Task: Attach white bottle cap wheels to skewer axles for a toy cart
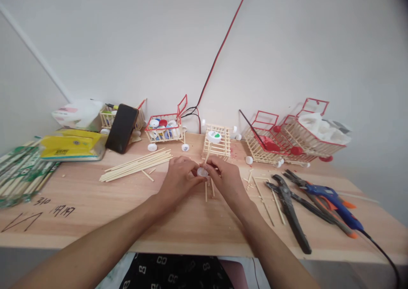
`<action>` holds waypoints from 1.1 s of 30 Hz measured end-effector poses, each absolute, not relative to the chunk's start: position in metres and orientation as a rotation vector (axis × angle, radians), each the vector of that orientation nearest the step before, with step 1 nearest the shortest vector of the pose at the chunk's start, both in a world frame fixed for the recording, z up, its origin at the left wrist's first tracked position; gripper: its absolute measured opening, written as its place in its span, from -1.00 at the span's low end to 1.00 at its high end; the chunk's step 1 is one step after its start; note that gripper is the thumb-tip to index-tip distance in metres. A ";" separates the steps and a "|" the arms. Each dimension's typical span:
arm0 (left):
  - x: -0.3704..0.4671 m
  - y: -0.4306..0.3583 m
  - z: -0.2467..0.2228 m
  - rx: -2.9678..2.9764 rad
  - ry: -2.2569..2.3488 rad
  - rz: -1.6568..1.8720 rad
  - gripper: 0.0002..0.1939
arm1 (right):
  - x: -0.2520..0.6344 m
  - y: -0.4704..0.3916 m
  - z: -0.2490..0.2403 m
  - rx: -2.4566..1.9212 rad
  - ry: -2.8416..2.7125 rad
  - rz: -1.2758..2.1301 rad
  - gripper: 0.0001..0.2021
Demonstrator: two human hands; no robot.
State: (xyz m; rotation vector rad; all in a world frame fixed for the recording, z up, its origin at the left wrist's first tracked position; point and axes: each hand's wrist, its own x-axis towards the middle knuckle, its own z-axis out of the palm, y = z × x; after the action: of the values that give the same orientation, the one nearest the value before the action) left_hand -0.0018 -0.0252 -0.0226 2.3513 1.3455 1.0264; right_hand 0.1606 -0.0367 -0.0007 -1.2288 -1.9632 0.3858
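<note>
While the left hand (181,176) pinches a clear bottle cap (202,172) above the middle of the worktop (191,225), I see the right hand (225,177) pinch a wooden stick (208,154) slanting up to a white cap (214,137); black-handled pliers (289,207) narrow my room rightward, nearly reaching the near edge.

From nearby, 1 head-worn camera looks forward and down across the table (95,204) toward the wall (143,38).
</note>
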 end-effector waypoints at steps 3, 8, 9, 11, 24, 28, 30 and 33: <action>-0.002 -0.026 -0.021 2.337 1.348 1.021 -0.80 | 0.161 -0.037 -0.001 -1.235 -1.960 0.382 -0.81; -0.002 -0.026 -0.020 2.342 1.340 1.021 -0.81 | 0.161 -0.036 -0.002 -1.249 -1.959 0.384 -0.81; -0.002 -0.026 -0.021 2.345 1.339 1.022 -0.81 | 0.161 -0.036 -0.001 -1.248 -1.960 0.380 -0.81; -0.002 -0.026 -0.021 2.345 1.339 1.020 -0.81 | 0.161 -0.037 -0.001 -1.243 -1.959 0.376 -0.81; -0.002 -0.026 -0.021 2.355 1.343 1.013 -0.78 | 0.161 -0.037 -0.001 -1.247 -1.959 0.388 -0.80; -0.002 -0.024 -0.022 2.361 1.340 1.002 -0.79 | 0.162 -0.037 0.000 -1.269 -1.947 0.409 -0.81; -0.003 -0.024 -0.023 2.352 1.331 0.999 -0.80 | 0.162 -0.036 0.000 -1.285 -1.941 0.418 -0.81; -0.003 -0.024 -0.023 2.342 1.319 0.999 -0.81 | 0.163 -0.035 0.000 -1.290 -1.933 0.410 -0.80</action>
State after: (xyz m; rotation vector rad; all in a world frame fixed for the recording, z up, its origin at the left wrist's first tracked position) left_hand -0.0031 -0.0241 -0.0227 2.3420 1.3187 0.9989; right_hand 0.1630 -0.0354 0.0004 -1.2901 -1.9334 0.4105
